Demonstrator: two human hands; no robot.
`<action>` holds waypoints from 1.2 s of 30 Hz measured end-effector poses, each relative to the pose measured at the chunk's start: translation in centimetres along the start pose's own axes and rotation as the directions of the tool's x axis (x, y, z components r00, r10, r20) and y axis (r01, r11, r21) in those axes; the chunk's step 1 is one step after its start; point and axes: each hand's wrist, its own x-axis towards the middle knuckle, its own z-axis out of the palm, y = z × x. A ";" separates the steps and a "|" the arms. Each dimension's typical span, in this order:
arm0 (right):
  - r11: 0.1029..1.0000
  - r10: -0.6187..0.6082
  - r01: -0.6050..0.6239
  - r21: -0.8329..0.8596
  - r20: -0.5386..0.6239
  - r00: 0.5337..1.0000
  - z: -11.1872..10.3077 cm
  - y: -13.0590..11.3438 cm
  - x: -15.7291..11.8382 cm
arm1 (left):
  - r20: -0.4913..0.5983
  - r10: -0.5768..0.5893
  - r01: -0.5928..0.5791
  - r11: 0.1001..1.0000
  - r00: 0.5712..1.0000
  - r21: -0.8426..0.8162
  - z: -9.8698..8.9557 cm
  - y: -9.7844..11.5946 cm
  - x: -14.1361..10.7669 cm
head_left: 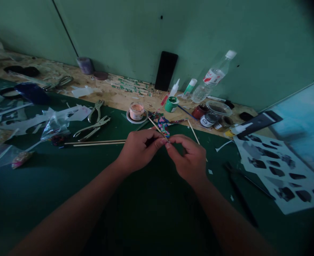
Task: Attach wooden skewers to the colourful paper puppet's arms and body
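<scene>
Both hands meet at the middle of the view, over the dark green mat (93,192). My left hand (142,147) is closed in a pinch on a thin wooden stick (157,127), which slants up and away to the left. Close against it, my right hand (187,156) pinches the stick's near end between thumb and forefinger. Whatever small piece may sit at that tip is hidden by the fingertips. Just beyond lies a pile of colourful patterned scraps (161,121). Two long thin sticks (98,143) reach out from beside my left hand.
Left are pliers (93,128), a hole punch (96,110) and plastic bags (56,124). Behind stand a pink paint jar (136,111), a green jar (171,104), dark jars (209,120), a phone (166,71) and a bottle (213,76). A patterned sheet (282,170) lies right.
</scene>
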 end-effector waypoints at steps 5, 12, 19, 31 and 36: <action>0.999 0.036 -0.037 0.031 0.012 0.999 0.1 0.0 0.0 | 0.025 -0.120 0.123 0.978 0.992 -0.170 0.3 -0.1 0.0; 0.990 0.113 -0.115 0.081 0.023 0.993 0.5 -0.1 0.0 | 0.080 -0.179 0.195 0.915 0.981 -0.353 0.4 -0.6 0.3; 0.970 0.136 -0.146 0.196 0.067 0.988 0.3 -0.3 0.1 | 0.179 -0.198 0.258 0.864 0.964 -0.432 0.1 -0.4 0.3; 0.974 0.093 -0.107 0.198 0.080 0.992 0.2 -0.4 0.1 | 0.326 -0.338 0.469 0.579 0.883 -0.667 0.4 -0.5 0.4; 0.974 0.113 -0.124 0.189 0.067 0.991 0.2 -0.3 0.3 | 0.334 -0.359 0.483 0.512 0.871 -0.710 0.5 -0.4 0.4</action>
